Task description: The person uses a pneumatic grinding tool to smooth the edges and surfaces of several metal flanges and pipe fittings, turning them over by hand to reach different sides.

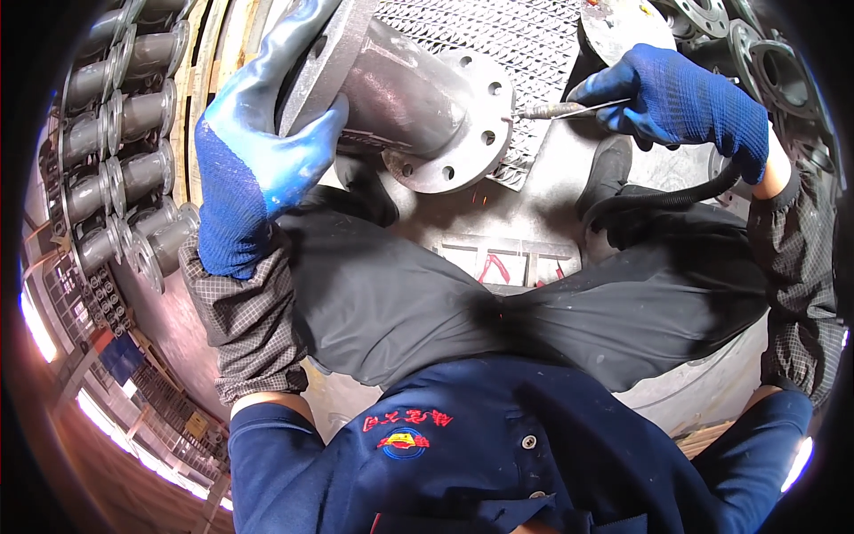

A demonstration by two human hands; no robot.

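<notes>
A grey flanged pipe (405,93) lies tilted in front of me, its round drilled flange (454,165) toward the right. My left hand (267,142), in a blue coated glove, is closed round the rim of the flange at the other end, thumb on the near side. In my right hand (680,102), also gloved in blue, is a slim pencil grinder (553,110). Its tip is at the right edge of the drilled flange; whether it touches, I cannot tell. A few orange sparks show below that flange. A black hose (685,191) runs below my right wrist.
A metal grating (507,31) lies beneath the pipe. Several flanged pipes (147,116) stand in rows at the left beside wooden slats (200,80). More flanged fittings (778,76) crowd the far right. A round pale-topped object (623,27) stands behind my right hand.
</notes>
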